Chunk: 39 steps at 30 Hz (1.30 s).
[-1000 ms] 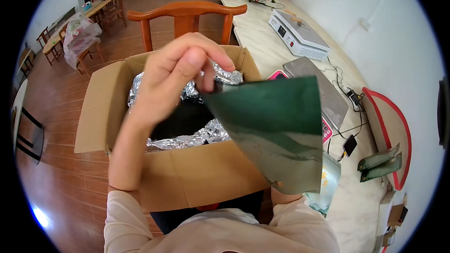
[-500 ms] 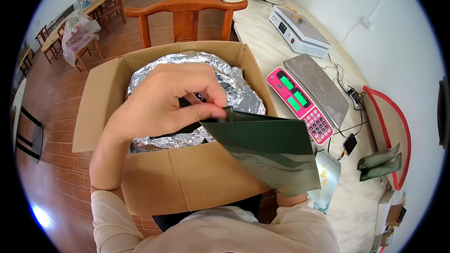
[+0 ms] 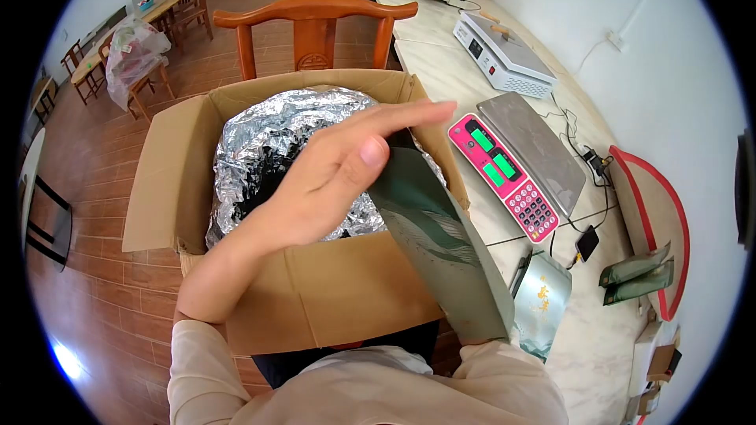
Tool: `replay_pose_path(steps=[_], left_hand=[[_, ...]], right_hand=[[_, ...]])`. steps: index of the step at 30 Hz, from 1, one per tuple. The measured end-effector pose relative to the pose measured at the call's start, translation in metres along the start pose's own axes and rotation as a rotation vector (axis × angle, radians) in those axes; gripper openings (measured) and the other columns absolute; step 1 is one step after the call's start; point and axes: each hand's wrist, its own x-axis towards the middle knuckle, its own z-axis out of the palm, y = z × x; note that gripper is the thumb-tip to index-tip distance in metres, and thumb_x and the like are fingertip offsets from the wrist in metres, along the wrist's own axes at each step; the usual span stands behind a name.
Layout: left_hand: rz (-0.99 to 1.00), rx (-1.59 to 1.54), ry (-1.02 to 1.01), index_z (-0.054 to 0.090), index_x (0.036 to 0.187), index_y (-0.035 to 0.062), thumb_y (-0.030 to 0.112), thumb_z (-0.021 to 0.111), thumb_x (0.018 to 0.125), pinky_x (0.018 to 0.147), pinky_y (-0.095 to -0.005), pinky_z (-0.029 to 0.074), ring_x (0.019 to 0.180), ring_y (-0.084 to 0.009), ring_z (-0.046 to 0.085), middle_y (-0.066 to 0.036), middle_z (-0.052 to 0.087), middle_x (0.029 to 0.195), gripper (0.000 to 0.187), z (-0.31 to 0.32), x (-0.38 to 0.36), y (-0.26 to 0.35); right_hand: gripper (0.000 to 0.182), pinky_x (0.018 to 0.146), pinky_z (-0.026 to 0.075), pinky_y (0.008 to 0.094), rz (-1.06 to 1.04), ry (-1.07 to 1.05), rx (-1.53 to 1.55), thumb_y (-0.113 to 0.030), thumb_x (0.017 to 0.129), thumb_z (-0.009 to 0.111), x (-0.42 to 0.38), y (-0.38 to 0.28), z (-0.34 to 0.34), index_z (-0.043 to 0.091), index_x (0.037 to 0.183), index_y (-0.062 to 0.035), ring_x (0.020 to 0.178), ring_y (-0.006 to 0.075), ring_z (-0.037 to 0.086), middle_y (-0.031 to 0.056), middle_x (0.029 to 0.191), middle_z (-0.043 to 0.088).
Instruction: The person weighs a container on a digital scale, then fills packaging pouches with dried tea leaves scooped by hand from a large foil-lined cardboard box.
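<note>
My left hand (image 3: 335, 169) is at the upper end of a dark green pouch (image 3: 429, 228), its fingers stretched out together over the pouch's top and its thumb apart from them. The pouch is upright and tilted, above the right front part of a cardboard box (image 3: 339, 299). My right forearm reaches up to the pouch's lower end; the pouch hides my right hand and its fingers. Crumpled silver foil (image 3: 260, 122) with dark loose material (image 3: 264, 169) inside lies in the box.
On the table at the right are a pink scale (image 3: 504, 177), a pale green pouch (image 3: 543, 299), a phone (image 3: 587, 243) and a white device (image 3: 504, 55). A wooden chair (image 3: 313, 31) stands behind the box. Two green pouches (image 3: 639, 275) lie at the far right.
My left hand has let go of its pinch on the pouch's edge, moved up and right, and straightened its fingers. The pouch has turned more upright, uncovering more of the pale green pouch.
</note>
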Motion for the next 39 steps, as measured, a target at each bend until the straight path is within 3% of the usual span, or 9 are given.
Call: replay_pose_path(steps=[6, 9, 12, 18, 25, 27, 28, 34, 39], left_hand=[[-0.199, -0.104, -0.097, 0.029, 0.139, -0.0025, 0.073, 0.031, 0.082, 0.107, -0.0381, 0.023, 0.129, -0.0291, 0.036, -0.020, 0.040, 0.138, 0.094, 0.003, -0.002, 0.002], [-0.056, -0.238, -0.104, 0.025, 0.142, 0.0034, 0.055, 0.042, 0.089, 0.108, -0.0359, 0.021, 0.131, -0.0294, 0.034, -0.021, 0.036, 0.140, 0.076, 0.005, -0.002, -0.013], [0.065, 0.239, 0.081, 0.008, 0.145, 0.0032, 0.045, 0.059, 0.083, 0.110, -0.0403, 0.016, 0.134, -0.0327, 0.022, -0.020, 0.018, 0.147, 0.090, 0.002, 0.002, -0.018], [0.055, 0.454, -0.101, 0.016, 0.142, 0.0033, 0.030, 0.075, 0.069, 0.106, -0.0484, 0.025, 0.127, -0.0391, 0.030, -0.023, 0.026, 0.141, 0.098, 0.073, -0.027, -0.021], [-0.025, 0.482, 0.146, 0.008, 0.142, -0.0004, 0.003, 0.074, 0.056, 0.083, -0.0408, 0.045, 0.102, -0.0406, 0.051, -0.027, 0.043, 0.123, 0.109, 0.104, -0.023, -0.039], [-0.319, 0.457, 0.160, 0.016, 0.139, -0.0031, -0.003, 0.068, 0.060, 0.076, -0.0423, 0.047, 0.094, -0.0415, 0.055, -0.027, 0.053, 0.106, 0.095, 0.100, -0.016, -0.046], [-0.219, 0.605, 0.171, 0.034, 0.130, -0.0035, -0.005, 0.063, 0.060, 0.067, -0.0450, 0.047, 0.078, -0.0396, 0.058, -0.022, 0.058, 0.085, 0.075, 0.099, -0.017, -0.056], [-0.216, 0.734, 0.152, 0.047, 0.085, 0.0012, 0.003, 0.055, 0.069, 0.057, -0.0401, 0.048, 0.064, -0.0308, 0.059, -0.013, 0.057, 0.070, 0.018, 0.105, -0.026, -0.056], [-0.167, 0.709, 0.078, 0.050, 0.094, 0.0002, 0.004, 0.057, 0.067, 0.057, -0.0414, 0.047, 0.063, -0.0310, 0.059, -0.014, 0.057, 0.069, 0.028, 0.126, -0.028, -0.049]], right_hand=[[0.029, 0.088, 0.043, 0.0370, -0.011, 0.036, 0.081, -0.010, 0.089, 0.048, -0.021, -0.020, -0.012, 0.049, 0.117, 0.0001, 0.103, 0.0302, 0.053, 0.0181, 0.108, 0.057], [0.029, 0.088, 0.043, 0.0371, -0.053, 0.056, 0.110, -0.010, 0.089, 0.048, -0.029, -0.041, -0.022, 0.050, 0.117, 0.0002, 0.103, 0.0304, 0.053, 0.0183, 0.108, 0.057], [0.029, 0.088, 0.043, 0.0371, -0.103, 0.061, 0.126, -0.010, 0.089, 0.048, -0.025, -0.056, -0.026, 0.050, 0.117, 0.0003, 0.103, 0.0306, 0.053, 0.0185, 0.108, 0.057], [0.029, 0.089, 0.042, 0.0372, -0.175, 0.055, 0.079, -0.010, 0.089, 0.048, -0.004, -0.076, -0.025, 0.050, 0.117, 0.0005, 0.103, 0.0311, 0.053, 0.0188, 0.108, 0.057], [0.029, 0.089, 0.042, 0.0373, -0.227, 0.027, 0.004, -0.010, 0.089, 0.048, 0.031, -0.083, -0.018, 0.050, 0.116, 0.0007, 0.103, 0.0317, 0.053, 0.0193, 0.109, 0.057], [0.029, 0.089, 0.042, 0.0373, -0.234, 0.019, -0.018, -0.009, 0.089, 0.047, 0.041, -0.084, -0.016, 0.050, 0.116, 0.0007, 0.103, 0.0318, 0.053, 0.0194, 0.109, 0.057], [0.029, 0.089, 0.042, 0.0373, -0.244, 0.020, -0.021, -0.009, 0.089, 0.047, 0.043, -0.085, -0.016, 0.050, 0.116, 0.0007, 0.103, 0.0319, 0.053, 0.0195, 0.109, 0.057], [0.029, 0.089, 0.042, 0.0374, -0.278, 0.018, -0.047, -0.009, 0.089, 0.047, 0.054, -0.095, -0.017, 0.050, 0.116, 0.0009, 0.104, 0.0324, 0.053, 0.0198, 0.109, 0.057], [0.029, 0.089, 0.042, 0.0375, -0.356, -0.001, -0.051, -0.009, 0.089, 0.047, 0.033, -0.113, -0.017, 0.050, 0.116, 0.0010, 0.104, 0.0328, 0.053, 0.0201, 0.109, 0.057]])
